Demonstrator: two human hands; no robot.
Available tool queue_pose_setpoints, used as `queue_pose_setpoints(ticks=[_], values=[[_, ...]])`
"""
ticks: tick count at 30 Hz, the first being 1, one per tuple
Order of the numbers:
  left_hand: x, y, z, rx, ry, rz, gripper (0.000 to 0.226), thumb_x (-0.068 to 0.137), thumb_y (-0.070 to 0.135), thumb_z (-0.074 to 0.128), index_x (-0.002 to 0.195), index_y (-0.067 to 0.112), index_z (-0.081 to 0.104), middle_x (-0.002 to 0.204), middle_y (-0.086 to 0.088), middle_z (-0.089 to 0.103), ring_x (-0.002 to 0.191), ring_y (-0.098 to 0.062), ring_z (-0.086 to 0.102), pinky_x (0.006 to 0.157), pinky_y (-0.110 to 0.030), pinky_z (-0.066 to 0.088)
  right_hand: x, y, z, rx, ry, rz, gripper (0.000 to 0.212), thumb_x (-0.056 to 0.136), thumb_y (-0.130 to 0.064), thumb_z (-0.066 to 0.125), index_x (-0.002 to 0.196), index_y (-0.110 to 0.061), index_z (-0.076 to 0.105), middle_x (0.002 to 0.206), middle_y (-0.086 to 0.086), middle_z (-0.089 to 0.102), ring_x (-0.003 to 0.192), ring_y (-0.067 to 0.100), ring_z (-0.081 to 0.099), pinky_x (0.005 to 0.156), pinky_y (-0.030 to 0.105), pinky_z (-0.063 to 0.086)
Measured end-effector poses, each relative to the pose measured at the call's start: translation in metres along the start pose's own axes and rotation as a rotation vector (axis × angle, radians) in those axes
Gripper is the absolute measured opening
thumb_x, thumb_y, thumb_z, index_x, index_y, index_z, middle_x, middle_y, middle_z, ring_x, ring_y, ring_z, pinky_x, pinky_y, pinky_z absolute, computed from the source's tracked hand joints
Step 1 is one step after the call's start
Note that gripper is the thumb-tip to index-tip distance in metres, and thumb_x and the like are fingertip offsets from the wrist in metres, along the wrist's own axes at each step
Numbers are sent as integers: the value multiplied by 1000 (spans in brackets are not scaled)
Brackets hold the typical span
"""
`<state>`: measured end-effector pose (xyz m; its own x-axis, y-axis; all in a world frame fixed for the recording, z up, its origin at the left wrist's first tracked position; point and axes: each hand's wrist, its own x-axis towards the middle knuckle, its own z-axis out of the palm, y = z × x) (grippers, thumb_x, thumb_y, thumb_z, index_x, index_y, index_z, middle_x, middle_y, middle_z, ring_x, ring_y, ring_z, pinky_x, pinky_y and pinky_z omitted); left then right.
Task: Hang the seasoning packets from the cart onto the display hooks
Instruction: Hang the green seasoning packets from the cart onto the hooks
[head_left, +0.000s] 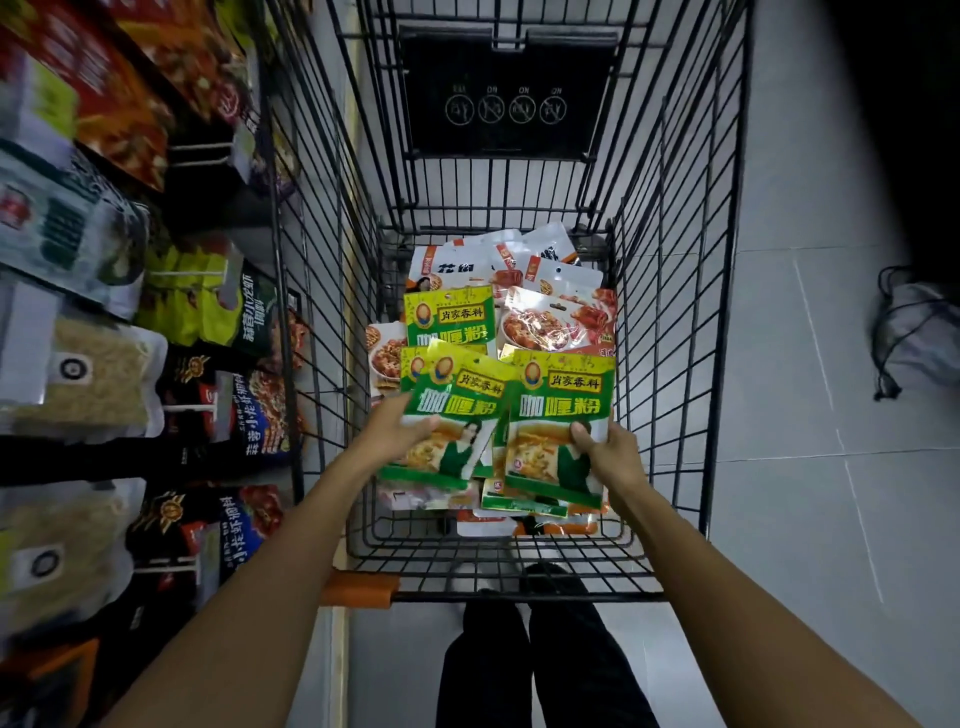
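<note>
Both my hands reach down into the black wire cart (670, 332). My left hand (400, 426) grips a green and yellow curry powder packet (457, 410) by its left edge. My right hand (608, 447) pinches a second matching green packet (558, 415) at its right side. Both packets are lifted slightly above the pile. A third green packet (449, 317) lies flat further in, among white and red seasoning packets (556, 317) heaped on the cart floor. The display hooks (182, 408) stick out from the shelving on my left, loaded with hanging packets.
The display rack (78, 234) along the left is crowded with black, yellow and clear bags. The cart's folded child seat panel (504, 98) stands at its far end. An orange cart handle (361, 587) is near my legs. A grey drawstring bag (914, 332) lies on the tiled floor at right.
</note>
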<state>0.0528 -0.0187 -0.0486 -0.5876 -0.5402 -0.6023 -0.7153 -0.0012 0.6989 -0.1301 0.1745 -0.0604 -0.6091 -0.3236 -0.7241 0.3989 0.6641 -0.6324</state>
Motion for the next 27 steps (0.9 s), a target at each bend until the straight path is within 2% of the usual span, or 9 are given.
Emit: queue_pose_setpoints(ticks=[3, 6, 11, 14, 17, 19, 22, 25, 27], values=[[-11, 11, -13, -177, 126, -40, 29, 92, 14, 62, 117, -1, 61, 95, -6, 68, 79, -14, 63, 61, -16, 48, -10, -29, -4, 93, -14, -36, 8, 92, -16, 62, 95, -9, 62, 98, 12, 68, 85, 23, 67, 66, 29, 57], [-25, 23, -35, -363, 255, -114, 31, 86, 26, 69, 108, 6, 63, 94, -6, 67, 88, -24, 65, 66, -26, 51, -26, -65, -8, 185, -66, -66, 10, 83, -16, 70, 87, -11, 63, 88, 7, 69, 80, 18, 69, 56, 24, 56], [-72, 62, -84, -690, 423, -104, 126, 34, 66, 85, 134, 0, 46, 131, -20, 54, 119, -36, 54, 98, -52, 47, -65, -139, -5, 238, -223, -128, 38, 68, -20, 82, 94, 2, 65, 105, 24, 69, 100, 38, 67, 91, 51, 53], [-110, 91, -116, -786, 571, 8, 87, 52, 51, 86, 123, 10, 57, 125, -12, 62, 114, -28, 60, 100, -47, 47, -95, -190, 5, 231, -333, -261, 60, 68, -27, 82, 113, 2, 56, 97, 21, 66, 77, 23, 70, 64, 35, 57], [-157, 121, -150, -798, 726, 125, 20, 80, 21, 73, 100, 23, 65, 98, 7, 72, 86, 0, 68, 75, -17, 55, -130, -242, 21, 233, -463, -374, 28, 82, -21, 74, 93, 0, 59, 72, 7, 69, 59, 14, 65, 48, 23, 51], [-197, 140, -172, -800, 833, 197, 16, 85, 17, 68, 101, 20, 65, 90, 16, 71, 81, 7, 67, 64, -8, 50, -157, -275, 33, 211, -571, -470, 16, 87, -18, 69, 82, -6, 60, 60, -1, 65, 54, 10, 63, 50, 22, 50], [-267, 165, -197, -775, 994, 246, 37, 85, 27, 69, 119, 17, 59, 112, 10, 64, 106, -3, 59, 89, -21, 47, -209, -321, 49, 159, -707, -592, 25, 86, -21, 69, 99, -1, 62, 88, 10, 65, 84, 23, 62, 74, 34, 48], [-340, 181, -213, -769, 1174, 353, 16, 83, 26, 70, 97, 28, 62, 92, 21, 68, 88, 7, 64, 70, -9, 48, -270, -357, 68, 113, -863, -711, 37, 73, -33, 75, 93, -5, 62, 88, 8, 67, 87, 26, 64, 75, 38, 54], [-393, 193, -217, -767, 1292, 445, 27, 82, 27, 71, 104, 28, 57, 92, 23, 67, 85, 9, 64, 69, -10, 48, -313, -373, 83, 81, -950, -802, 44, 78, -33, 74, 107, -1, 63, 102, 12, 70, 100, 29, 64, 91, 44, 52]])
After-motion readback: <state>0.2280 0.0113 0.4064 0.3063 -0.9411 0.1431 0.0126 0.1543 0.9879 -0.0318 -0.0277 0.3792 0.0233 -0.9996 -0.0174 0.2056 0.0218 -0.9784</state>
